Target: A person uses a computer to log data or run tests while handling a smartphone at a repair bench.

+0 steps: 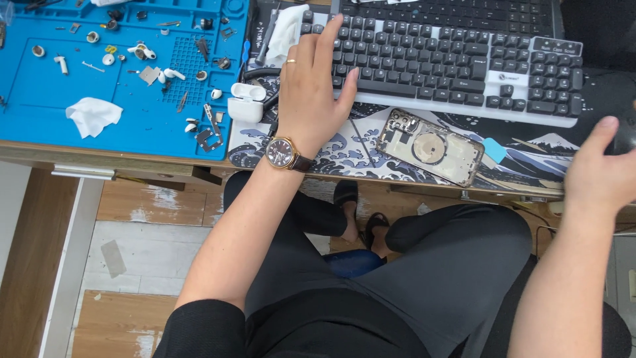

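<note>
My left hand (311, 83), with a ring and a brown-strapped wristwatch, rests its spread fingers on the left end of a black and white keyboard (464, 63). It holds nothing. My right hand (599, 174) lies at the desk's right edge, its thumb against a dark object (625, 136) that is mostly out of frame. Between the hands an opened phone back housing (430, 147) lies on a wave-patterned desk mat (344, 156), just in front of the keyboard.
A blue repair mat (99, 79) at left carries several small parts, screws, earbuds and a crumpled white tissue (93, 116). A white earbud case (246, 101) stands open at its right edge. A second white tissue (286, 32) lies behind the keyboard's left corner.
</note>
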